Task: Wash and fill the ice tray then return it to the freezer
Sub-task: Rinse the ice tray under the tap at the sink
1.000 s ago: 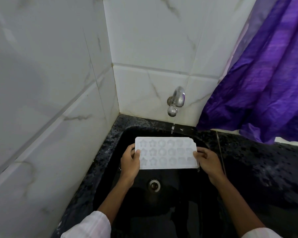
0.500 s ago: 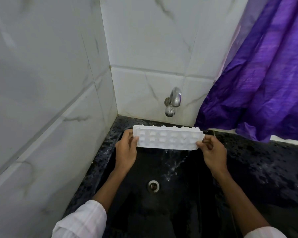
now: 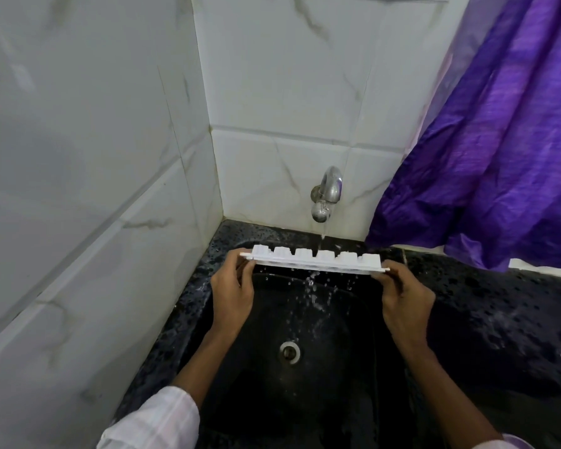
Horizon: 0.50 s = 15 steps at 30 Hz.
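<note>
Tiles (image 3: 78, 163) hem in the corner on your left. Your left hand (image 3: 232, 288) curls round the near end of the ice tray (image 3: 311, 258), which you hold flat with its cups facing down over the black sink (image 3: 344, 377), probably so rinse water (image 3: 311, 286) drains out instead of pooling. It sits just under the tap (image 3: 327, 194) and its thin stream. Your right hand (image 3: 402, 298) grips the far end to keep the tray level. Beyond lie the wet worktop (image 3: 499, 306) and a purple curtain (image 3: 499, 140).
</note>
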Each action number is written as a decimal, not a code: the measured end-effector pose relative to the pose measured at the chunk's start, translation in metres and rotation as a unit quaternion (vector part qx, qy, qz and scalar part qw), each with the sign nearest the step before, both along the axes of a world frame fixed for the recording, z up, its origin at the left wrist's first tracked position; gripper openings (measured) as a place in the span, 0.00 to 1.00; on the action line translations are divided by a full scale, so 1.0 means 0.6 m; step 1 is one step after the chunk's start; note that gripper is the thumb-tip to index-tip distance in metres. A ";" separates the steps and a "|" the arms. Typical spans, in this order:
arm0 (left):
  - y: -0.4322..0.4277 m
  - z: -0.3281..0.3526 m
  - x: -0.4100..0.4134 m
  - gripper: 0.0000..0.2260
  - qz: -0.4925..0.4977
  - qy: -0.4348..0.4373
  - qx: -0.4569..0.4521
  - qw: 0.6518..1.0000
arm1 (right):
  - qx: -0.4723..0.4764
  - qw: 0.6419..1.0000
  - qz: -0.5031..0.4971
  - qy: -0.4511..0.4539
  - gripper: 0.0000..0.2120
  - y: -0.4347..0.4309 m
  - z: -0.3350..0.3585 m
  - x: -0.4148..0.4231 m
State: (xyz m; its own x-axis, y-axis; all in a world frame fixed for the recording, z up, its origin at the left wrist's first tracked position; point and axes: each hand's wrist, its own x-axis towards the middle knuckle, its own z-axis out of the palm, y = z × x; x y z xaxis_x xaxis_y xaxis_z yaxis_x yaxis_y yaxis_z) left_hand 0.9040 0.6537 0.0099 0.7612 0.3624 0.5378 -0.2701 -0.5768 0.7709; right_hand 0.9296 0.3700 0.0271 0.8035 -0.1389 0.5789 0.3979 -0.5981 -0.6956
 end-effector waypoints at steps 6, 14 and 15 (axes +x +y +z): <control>0.010 -0.020 -0.002 0.05 -0.039 0.039 -0.015 0.998 | -0.008 0.994 0.027 0.101 0.08 -0.006 -0.036 0.010; 0.029 -0.044 -0.015 0.04 -0.001 0.088 -0.041 0.995 | 0.324 0.906 0.026 0.271 0.08 0.037 0.031 0.120; 0.030 -0.048 -0.019 0.04 0.001 0.093 -0.044 0.995 | 0.306 0.908 0.036 0.285 0.07 0.050 0.042 0.144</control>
